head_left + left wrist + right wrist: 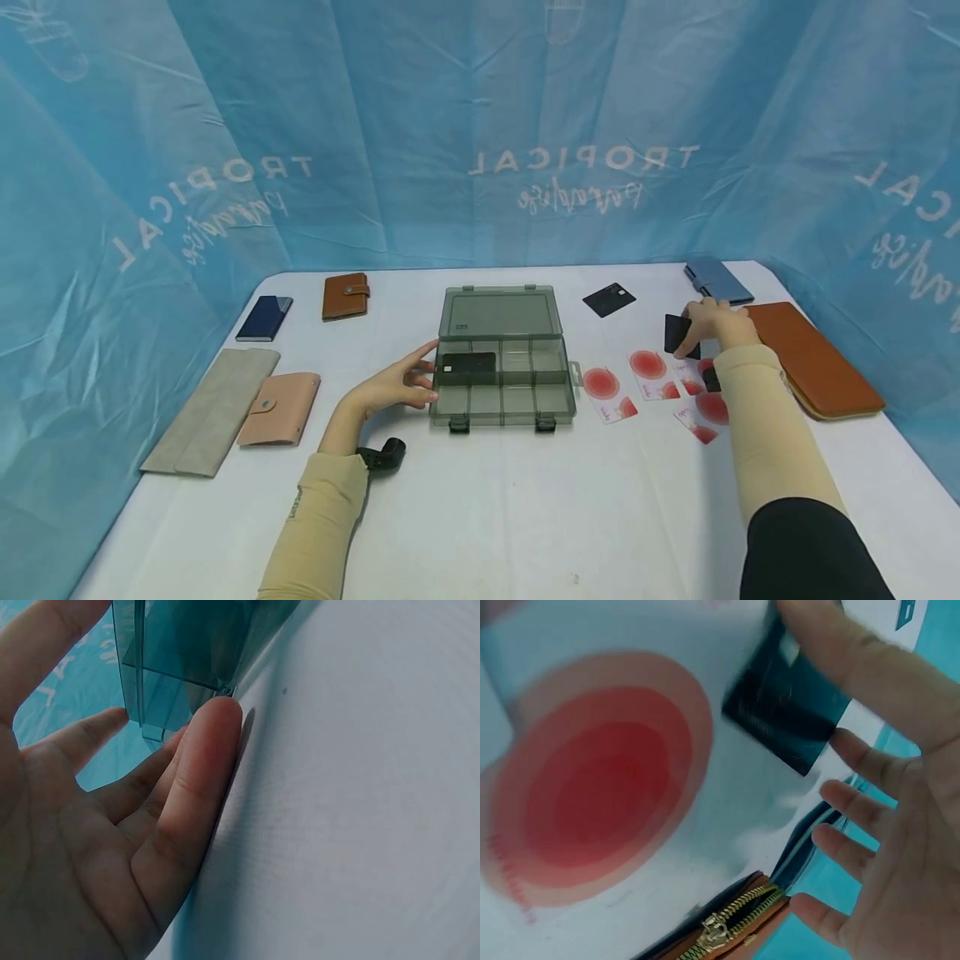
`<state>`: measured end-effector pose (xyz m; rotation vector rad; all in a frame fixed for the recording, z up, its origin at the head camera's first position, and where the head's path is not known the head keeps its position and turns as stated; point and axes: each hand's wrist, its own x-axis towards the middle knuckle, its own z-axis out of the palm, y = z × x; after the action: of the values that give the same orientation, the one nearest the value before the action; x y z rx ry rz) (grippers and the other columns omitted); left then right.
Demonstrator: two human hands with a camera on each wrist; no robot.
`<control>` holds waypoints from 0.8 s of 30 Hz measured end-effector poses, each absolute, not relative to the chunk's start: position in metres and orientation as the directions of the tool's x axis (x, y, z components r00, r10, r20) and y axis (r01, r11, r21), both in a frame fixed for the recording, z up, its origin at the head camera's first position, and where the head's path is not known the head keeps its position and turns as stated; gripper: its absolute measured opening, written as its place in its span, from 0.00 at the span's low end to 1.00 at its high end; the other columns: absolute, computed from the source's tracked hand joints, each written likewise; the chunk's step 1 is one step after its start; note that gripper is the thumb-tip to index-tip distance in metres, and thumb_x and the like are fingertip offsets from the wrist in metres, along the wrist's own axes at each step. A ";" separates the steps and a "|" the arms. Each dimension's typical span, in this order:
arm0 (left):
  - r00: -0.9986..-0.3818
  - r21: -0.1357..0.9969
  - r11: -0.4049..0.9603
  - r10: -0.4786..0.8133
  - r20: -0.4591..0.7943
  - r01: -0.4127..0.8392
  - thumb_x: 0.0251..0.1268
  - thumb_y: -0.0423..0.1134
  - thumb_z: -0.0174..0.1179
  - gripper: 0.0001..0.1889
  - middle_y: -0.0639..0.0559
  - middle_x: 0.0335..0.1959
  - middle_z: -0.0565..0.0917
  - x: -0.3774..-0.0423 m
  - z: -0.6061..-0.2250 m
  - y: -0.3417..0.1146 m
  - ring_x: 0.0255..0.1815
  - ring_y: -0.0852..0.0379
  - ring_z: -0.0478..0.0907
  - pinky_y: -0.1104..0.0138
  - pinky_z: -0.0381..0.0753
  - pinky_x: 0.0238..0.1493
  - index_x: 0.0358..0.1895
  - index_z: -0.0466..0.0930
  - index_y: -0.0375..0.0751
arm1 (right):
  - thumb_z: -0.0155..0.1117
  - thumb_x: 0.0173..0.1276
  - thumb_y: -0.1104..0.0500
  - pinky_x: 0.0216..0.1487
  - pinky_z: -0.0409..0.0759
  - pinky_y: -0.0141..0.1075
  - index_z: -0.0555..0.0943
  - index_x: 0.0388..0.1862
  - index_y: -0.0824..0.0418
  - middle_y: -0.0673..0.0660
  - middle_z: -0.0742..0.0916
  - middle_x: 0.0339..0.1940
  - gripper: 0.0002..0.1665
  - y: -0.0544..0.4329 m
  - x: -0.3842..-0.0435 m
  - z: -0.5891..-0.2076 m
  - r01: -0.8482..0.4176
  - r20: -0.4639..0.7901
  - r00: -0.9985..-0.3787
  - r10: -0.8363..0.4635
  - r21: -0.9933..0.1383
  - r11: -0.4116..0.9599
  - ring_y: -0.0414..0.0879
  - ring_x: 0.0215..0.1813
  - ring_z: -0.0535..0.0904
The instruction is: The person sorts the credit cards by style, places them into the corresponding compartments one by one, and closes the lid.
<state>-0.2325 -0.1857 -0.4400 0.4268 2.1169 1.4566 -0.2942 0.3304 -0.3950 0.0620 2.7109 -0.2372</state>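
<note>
A person at a white table pinches a dark card between thumb and index finger of the right hand, right of center in the frame, the other fingers loosely spread. It is hard to tell whether the card is wholly clear of the surface. Red-and-white printed cards lie just below it. At center, the left hand stands open, its thumb and fingertips against the left edge of a green, see-through compartment box, lid up. One black card lies in the box's left side; another rests on the table to the box's upper right. The step in hand appears to be picking up a single card while the box is steadied. The next move seems to call for a firm pinch on the thin edge and a lift clear of the printed cards.
</note>
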 end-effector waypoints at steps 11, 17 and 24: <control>-0.817 0.925 0.378 0.521 -0.249 -0.040 0.56 0.37 0.65 0.49 0.35 0.67 0.54 -0.232 -0.440 -0.185 0.51 0.47 0.70 0.60 0.79 0.39 0.74 0.40 0.57 | 0.68 0.58 0.54 0.59 0.61 0.62 0.56 0.55 0.76 0.75 0.66 0.54 0.40 0.337 -0.307 -0.407 0.175 -0.303 -0.953 -0.011 -0.577 0.798 0.68 0.55 0.61; -0.819 0.923 0.382 0.516 -0.252 -0.044 0.57 0.36 0.65 0.49 0.35 0.67 0.54 -0.231 -0.440 -0.184 0.50 0.47 0.70 0.60 0.79 0.39 0.74 0.39 0.57 | 0.59 0.67 0.54 0.50 0.73 0.45 0.54 0.69 0.67 0.72 0.64 0.64 0.39 0.322 -0.308 -0.402 0.260 -0.293 -0.956 0.030 -0.791 0.553 0.55 0.50 0.70; -0.817 0.923 0.382 0.515 -0.259 -0.052 0.56 0.36 0.65 0.49 0.36 0.67 0.54 -0.234 -0.441 -0.184 0.50 0.47 0.70 0.60 0.79 0.39 0.74 0.40 0.58 | 0.57 0.68 0.54 0.41 0.75 0.37 0.59 0.70 0.60 0.68 0.67 0.62 0.34 0.284 -0.300 -0.391 0.228 -0.263 -0.965 -0.008 -0.850 0.476 0.41 0.37 0.73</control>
<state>-0.2337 -0.1843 -0.4407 0.3970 2.1298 1.4490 -0.2998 0.2836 -0.3910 0.1886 2.4923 -1.4876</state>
